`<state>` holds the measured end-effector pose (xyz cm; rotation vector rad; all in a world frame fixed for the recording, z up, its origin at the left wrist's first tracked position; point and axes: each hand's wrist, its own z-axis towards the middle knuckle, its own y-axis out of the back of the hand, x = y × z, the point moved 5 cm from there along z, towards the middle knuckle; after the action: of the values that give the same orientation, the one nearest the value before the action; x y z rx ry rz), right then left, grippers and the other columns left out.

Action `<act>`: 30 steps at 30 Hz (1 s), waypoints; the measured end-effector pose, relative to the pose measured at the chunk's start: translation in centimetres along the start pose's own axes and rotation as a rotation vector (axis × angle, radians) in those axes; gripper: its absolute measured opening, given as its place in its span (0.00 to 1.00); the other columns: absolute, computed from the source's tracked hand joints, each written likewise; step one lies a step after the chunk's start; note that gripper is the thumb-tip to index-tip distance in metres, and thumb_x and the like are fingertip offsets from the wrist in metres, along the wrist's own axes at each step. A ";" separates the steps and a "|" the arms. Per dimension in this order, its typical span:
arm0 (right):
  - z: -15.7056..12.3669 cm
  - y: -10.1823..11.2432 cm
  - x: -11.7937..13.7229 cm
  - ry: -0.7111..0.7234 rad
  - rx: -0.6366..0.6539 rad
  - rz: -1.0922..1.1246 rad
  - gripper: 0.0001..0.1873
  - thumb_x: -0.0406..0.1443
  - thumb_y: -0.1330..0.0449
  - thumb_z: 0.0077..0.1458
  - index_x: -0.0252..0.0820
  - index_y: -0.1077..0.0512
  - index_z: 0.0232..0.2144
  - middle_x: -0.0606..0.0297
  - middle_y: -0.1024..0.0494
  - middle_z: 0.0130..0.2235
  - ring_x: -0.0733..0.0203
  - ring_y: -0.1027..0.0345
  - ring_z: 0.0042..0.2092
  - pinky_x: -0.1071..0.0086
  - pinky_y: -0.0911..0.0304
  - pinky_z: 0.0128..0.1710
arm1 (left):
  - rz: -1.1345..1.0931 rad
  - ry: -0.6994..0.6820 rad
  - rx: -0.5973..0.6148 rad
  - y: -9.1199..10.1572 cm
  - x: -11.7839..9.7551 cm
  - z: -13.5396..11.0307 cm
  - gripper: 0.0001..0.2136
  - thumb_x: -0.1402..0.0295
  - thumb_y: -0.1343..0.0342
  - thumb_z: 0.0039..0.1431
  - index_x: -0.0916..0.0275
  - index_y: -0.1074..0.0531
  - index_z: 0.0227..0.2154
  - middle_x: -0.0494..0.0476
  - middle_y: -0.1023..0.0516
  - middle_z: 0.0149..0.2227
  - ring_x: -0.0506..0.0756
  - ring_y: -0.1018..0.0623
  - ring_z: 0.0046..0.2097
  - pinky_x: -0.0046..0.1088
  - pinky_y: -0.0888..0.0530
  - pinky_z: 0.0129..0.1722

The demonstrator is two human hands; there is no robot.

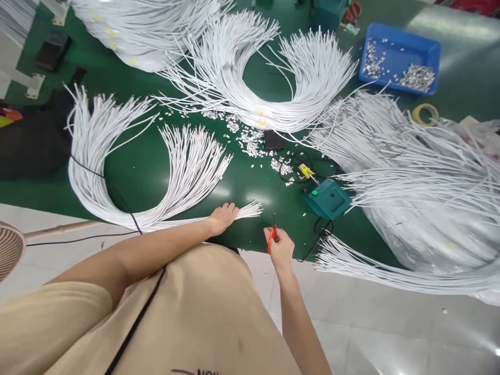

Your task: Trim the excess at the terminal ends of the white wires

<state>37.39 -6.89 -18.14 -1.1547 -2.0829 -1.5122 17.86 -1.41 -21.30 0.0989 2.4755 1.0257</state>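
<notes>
My left hand (223, 217) is closed over a thin bundle of white wires (250, 210) near the table's front edge, and the wire ends fan out to the right past my fingers. In my right hand (282, 246) I grip a small red-handled tool (272, 239), perhaps pliers or snips, its dark tip pointing away from me. A short gap lies between that tip and the wire ends. Behind my left hand, a large curved bundle of white wires (88, 166) rests on the green table, its ends spread upward.
Small silvery pieces (252, 140) lie scattered mid-table beside a black block (274, 140). A green box (330, 199) with cords stands right of my hands. More wire bundles (422, 208) fill the right side. A blue tray (400, 57) and tape roll (425, 114) sit at the back.
</notes>
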 end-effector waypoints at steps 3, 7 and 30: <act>0.1 -0.2 1.9 0.005 -0.044 0.061 0.20 0.49 0.46 0.49 0.40 0.26 0.29 0.62 0.27 0.29 0.63 0.36 0.28 0.71 0.41 0.32 | -0.098 -0.003 0.001 2.3 1.8 -1.0 0.17 0.80 0.49 0.43 0.64 0.34 0.39 0.59 0.28 0.38 0.57 0.28 0.40 0.31 0.31 0.38; 0.4 -1.2 6.0 -0.039 -0.065 0.215 0.20 0.50 0.45 0.47 0.39 0.29 0.23 0.66 0.31 0.21 0.65 0.40 0.24 0.72 0.43 0.27 | -0.608 -0.020 -0.042 8.3 4.4 -5.0 0.10 0.73 0.49 0.46 0.62 0.31 0.34 0.53 0.27 0.31 0.55 0.27 0.34 0.29 0.30 0.35; -0.5 -3.9 36.1 0.364 0.180 0.693 0.13 0.43 0.41 0.44 0.38 0.28 0.25 0.72 0.36 0.18 0.70 0.43 0.22 0.74 0.45 0.24 | -1.520 -0.253 -0.482 22.8 12.3 -18.3 0.11 0.64 0.39 0.44 0.64 0.30 0.29 0.53 0.28 0.27 0.49 0.30 0.27 0.25 0.35 0.28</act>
<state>11.83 7.37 3.44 -1.2390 -1.3421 -1.0714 -3.50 5.90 0.96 -1.4227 1.2938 0.6999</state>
